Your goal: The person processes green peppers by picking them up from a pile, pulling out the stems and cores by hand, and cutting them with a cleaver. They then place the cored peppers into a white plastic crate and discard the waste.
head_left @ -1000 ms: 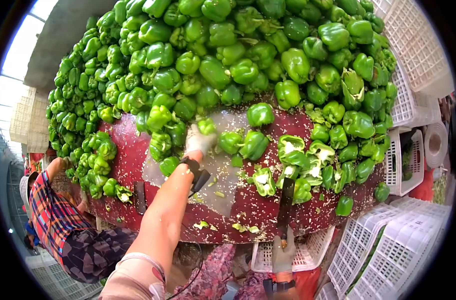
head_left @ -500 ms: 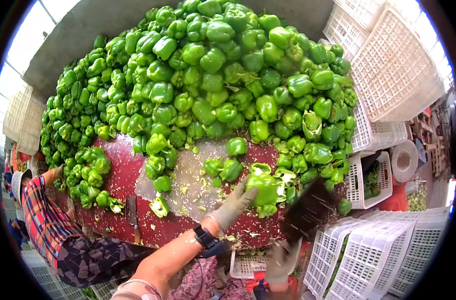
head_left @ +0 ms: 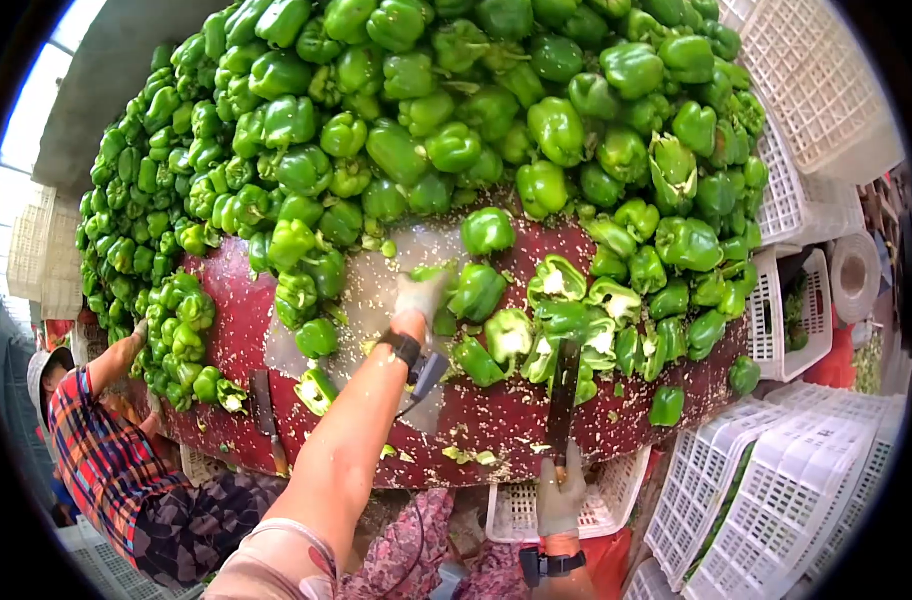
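My left hand [head_left: 422, 296], in a pale glove, reaches onto the table with its fingers curled round a green bell pepper [head_left: 434, 274]; the glove partly hides the pepper. Another whole pepper [head_left: 477, 291] lies just to its right. My right hand [head_left: 560, 496], also gloved, is closed on the handle of a broad-bladed knife [head_left: 563, 405]. The dark blade points away from me, seen nearly edge-on, among cut peppers. Open pepper pieces with pale insides, such as a cut half [head_left: 509, 335], lie left of and beyond the blade.
A big heap of green peppers [head_left: 396, 150] covers the far side of the red table [head_left: 496, 430]. Another person [head_left: 106, 430] works at the left, near a second knife [head_left: 264, 410]. White crates [head_left: 766, 490] stand at the right; another crate [head_left: 616, 500] sits below the table edge.
My left hand has left the large pepper at the right and moved left onto another. Cut pieces now lie there. The knife has swung from flat and blurred to edge-on. The view has shifted.
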The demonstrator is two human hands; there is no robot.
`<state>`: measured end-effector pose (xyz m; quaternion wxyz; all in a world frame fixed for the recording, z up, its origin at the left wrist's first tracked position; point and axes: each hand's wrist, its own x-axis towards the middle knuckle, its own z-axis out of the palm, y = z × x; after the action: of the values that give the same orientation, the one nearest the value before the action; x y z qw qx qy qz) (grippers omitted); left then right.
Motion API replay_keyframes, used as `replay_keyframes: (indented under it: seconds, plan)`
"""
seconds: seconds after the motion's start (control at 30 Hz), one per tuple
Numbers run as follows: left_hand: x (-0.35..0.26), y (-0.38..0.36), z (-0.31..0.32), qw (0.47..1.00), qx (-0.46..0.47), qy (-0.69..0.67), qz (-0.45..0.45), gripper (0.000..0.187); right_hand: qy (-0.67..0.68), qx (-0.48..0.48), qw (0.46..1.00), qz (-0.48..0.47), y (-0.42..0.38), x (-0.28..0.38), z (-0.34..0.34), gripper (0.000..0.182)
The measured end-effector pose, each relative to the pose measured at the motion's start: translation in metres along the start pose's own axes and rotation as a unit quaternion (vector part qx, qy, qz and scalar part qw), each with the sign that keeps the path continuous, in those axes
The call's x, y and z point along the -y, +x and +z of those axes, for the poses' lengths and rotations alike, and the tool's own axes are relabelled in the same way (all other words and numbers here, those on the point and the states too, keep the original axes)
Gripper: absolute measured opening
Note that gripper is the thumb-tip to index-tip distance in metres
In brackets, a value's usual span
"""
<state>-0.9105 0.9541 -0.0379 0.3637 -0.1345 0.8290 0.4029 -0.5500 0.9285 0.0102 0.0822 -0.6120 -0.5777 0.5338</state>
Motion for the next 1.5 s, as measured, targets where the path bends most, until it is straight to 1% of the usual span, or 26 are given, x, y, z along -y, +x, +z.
replay_keyframes:
  seconds: [0.07,0.17,0.23,0.33,0.37,0.47,0.5,0.53,0.57,0.6,0.63,0.67,0.7,0.8,0.83,0.87,0.93,1.0,1.03,1.13,1.17,1.2,1.27,1.4,1.47,1.5]
  plan:
    - [0.012,0.026,0.007,0.998,0.022,-0.04,-0.032,0.075,-0.001,0.003,1.0,0.019,-0.004,0.0,-0.004,0.054]
    - [0.021,0.004,0.004,0.997,0.023,-0.07,0.002,0.071,0.016,0.003,1.0,0.024,-0.013,0.014,-0.015,0.054]
    - [0.033,-0.019,-0.005,0.983,0.094,-0.152,0.049,0.073,0.018,-0.013,1.0,-0.009,-0.018,0.011,-0.023,0.054]
    - [0.062,-0.034,-0.003,0.96,0.175,-0.194,0.096,0.075,0.074,-0.039,0.996,0.008,-0.028,0.052,-0.047,0.052]
    - [0.044,-0.071,-0.003,0.953,0.197,-0.21,0.098,0.075,0.075,-0.054,0.994,-0.058,-0.027,0.045,-0.053,0.056]
    - [-0.008,-0.156,-0.006,0.922,0.299,-0.202,0.142,0.076,0.15,-0.093,0.984,-0.016,-0.067,0.144,-0.081,0.061]
    - [-0.017,-0.178,-0.003,0.915,0.312,-0.219,0.135,0.076,0.208,-0.08,0.975,-0.027,-0.076,0.149,-0.085,0.065]
    - [-0.027,-0.198,-0.009,0.899,0.348,-0.188,0.187,0.077,0.258,-0.138,0.951,-0.098,-0.086,0.169,-0.077,0.059]
    - [-0.018,-0.198,-0.008,0.899,0.345,-0.168,0.212,0.077,0.136,-0.111,0.969,-0.176,-0.075,0.141,-0.069,0.061]
    - [-0.004,-0.197,-0.009,0.9,0.337,-0.147,0.234,0.078,0.033,-0.066,0.98,-0.184,-0.051,0.122,-0.056,0.058]
    - [-0.005,-0.207,-0.022,0.91,0.323,-0.186,0.183,0.088,-0.068,-0.024,0.977,-0.2,-0.028,0.102,-0.043,0.056]
    - [0.014,-0.194,-0.037,0.941,0.24,-0.128,0.201,0.087,-0.082,0.03,0.989,-0.12,-0.016,0.108,-0.03,0.053]
    - [0.043,-0.173,-0.051,0.969,0.152,-0.126,0.148,0.085,-0.106,0.083,0.99,-0.041,-0.003,0.114,-0.017,0.051]
    - [0.116,-0.069,-0.113,0.983,-0.102,-0.002,0.153,0.084,-0.087,0.027,0.993,-0.081,0.008,0.044,0.001,0.049]
    - [0.133,-0.043,-0.14,0.972,-0.174,0.063,0.148,0.085,-0.1,0.03,0.994,-0.015,-0.01,0.079,-0.001,0.05]
    - [0.132,-0.021,-0.159,0.959,-0.228,0.121,0.114,0.086,-0.124,0.02,0.991,-0.05,-0.006,0.051,-0.001,0.05]
    - [0.138,0.017,-0.18,0.95,-0.255,0.165,0.078,0.093,-0.024,0.034,0.999,0.007,-0.009,0.025,0.0,0.056]
    - [0.141,0.042,-0.197,0.984,-0.148,0.09,0.044,0.1,0.05,0.032,0.997,0.039,-0.012,0.023,0.003,0.056]
    - [0.117,0.035,-0.203,0.988,-0.133,0.074,-0.006,0.103,0.075,0.028,0.994,0.076,-0.022,0.048,0.005,0.056]
    - [0.121,0.04,-0.197,0.992,-0.125,0.006,0.009,0.087,0.067,-0.001,0.996,0.06,-0.032,0.066,0.006,0.057]
    - [0.104,0.02,-0.19,0.989,-0.141,0.034,0.002,0.075,0.034,-0.008,0.999,0.011,-0.033,0.063,0.003,0.057]
    - [0.079,-0.015,-0.177,0.996,-0.089,-0.017,-0.001,0.069,0.068,-0.01,0.997,0.037,-0.034,0.067,0.0,0.056]
    - [0.087,-0.033,-0.154,0.993,0.041,-0.102,0.051,0.067,0.028,-0.005,1.0,0.006,-0.039,0.091,-0.01,0.054]
    - [0.058,-0.104,-0.08,0.958,0.213,-0.177,0.08,0.076,0.04,-0.033,0.998,-0.026,-0.051,0.129,-0.045,0.053]
    - [0.016,-0.15,-0.056,0.939,0.271,-0.186,0.096,0.08,0.054,-0.055,0.995,-0.065,-0.062,0.144,-0.07,0.053]
    - [-0.019,-0.171,-0.061,0.938,0.298,-0.155,0.087,0.08,0.114,-0.074,0.99,-0.023,-0.081,0.181,-0.075,0.052]
